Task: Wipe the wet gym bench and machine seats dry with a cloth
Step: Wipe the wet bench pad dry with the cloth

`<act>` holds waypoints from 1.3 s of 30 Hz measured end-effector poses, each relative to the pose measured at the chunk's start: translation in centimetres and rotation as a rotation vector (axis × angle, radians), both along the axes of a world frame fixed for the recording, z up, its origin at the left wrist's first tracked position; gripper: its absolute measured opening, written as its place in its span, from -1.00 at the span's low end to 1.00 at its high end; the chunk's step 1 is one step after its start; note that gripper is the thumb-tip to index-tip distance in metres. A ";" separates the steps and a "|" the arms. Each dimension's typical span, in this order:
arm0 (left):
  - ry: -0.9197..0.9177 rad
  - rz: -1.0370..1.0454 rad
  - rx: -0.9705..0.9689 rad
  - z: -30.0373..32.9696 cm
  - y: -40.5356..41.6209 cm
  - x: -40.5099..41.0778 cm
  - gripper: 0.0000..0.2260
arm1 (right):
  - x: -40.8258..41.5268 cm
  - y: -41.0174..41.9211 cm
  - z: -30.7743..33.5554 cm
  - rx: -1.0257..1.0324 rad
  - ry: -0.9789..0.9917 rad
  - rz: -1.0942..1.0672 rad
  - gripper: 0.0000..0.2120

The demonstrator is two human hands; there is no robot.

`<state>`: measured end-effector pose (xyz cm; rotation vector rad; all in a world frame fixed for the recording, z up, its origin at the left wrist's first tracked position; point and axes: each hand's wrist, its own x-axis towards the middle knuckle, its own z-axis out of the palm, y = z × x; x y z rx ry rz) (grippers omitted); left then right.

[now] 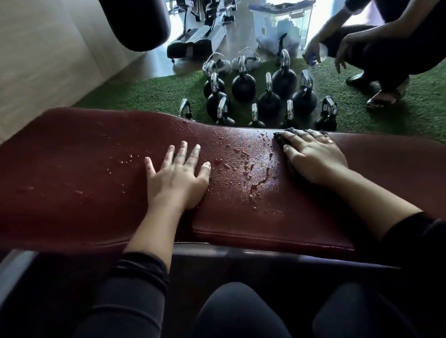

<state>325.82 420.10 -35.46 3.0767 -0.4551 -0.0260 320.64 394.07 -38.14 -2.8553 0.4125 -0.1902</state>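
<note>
Maroon bench pad (76,170) beaded with water droplets (246,166), left hand (175,177) flat — fingers spread wide, right hand (313,155) pressing dark cloth (281,137) at far edge — kettlebells (266,93) on turf beyond.

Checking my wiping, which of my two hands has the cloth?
The right hand: it presses the dark cloth onto the bench. The left hand lies flat, bare.

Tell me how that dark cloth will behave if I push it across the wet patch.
The cloth looks thin and limp, bunched under the right hand, so it will likely fold unless pressed flat. Droplets bead on the bench pad, so it should glide easily.
</note>
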 end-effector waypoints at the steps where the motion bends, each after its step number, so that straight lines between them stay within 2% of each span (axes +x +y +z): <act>1: -0.004 -0.003 -0.008 0.0 0.0 0.0 -0.49 | 0.7 -0.1 0.1 0.007 0.008 0.000 -0.54; 5: -0.033 -0.005 -0.035 -0.3 0.0 0.1 -0.49 | 4.6 0.4 0.6 0.002 0.050 0.022 -0.54; 10: -0.058 0.002 -0.052 -0.4 -0.2 0.2 -0.48 | 9.4 5.4 1.6 -0.017 0.041 0.187 -0.56; 14: -0.063 0.009 -0.047 -0.7 -0.2 0.4 -0.47 | 6.8 6.6 1.2 -0.033 0.009 0.437 -0.56; 18: -0.064 0.005 -0.058 -0.7 -0.1 0.4 -0.47 | 1.9 3.0 1.6 -0.048 -0.012 0.675 -0.58; 23: -0.072 0.006 -0.073 -0.8 -0.1 0.3 -0.47 | 3.6 -1.4 2.2 -0.028 0.007 0.595 -0.59; 28: -0.073 0.009 -0.077 -0.6 -0.2 0.4 -0.47 | 8.8 2.6 2.3 0.003 0.044 0.368 -0.59; 33: -0.075 0.013 -0.064 -0.8 -0.3 0.5 -0.47 | 7.1 6.5 1.4 -0.050 -0.031 0.555 -0.57; 36: -0.076 0.013 -0.071 -0.8 -0.2 0.5 -0.47 | 3.4 3.9 1.3 -0.043 -0.029 0.727 -0.59; 39: -0.074 0.008 -0.074 -0.8 -0.1 0.5 -0.47 | 2.6 0.7 2.3 -0.004 -0.002 0.733 -0.58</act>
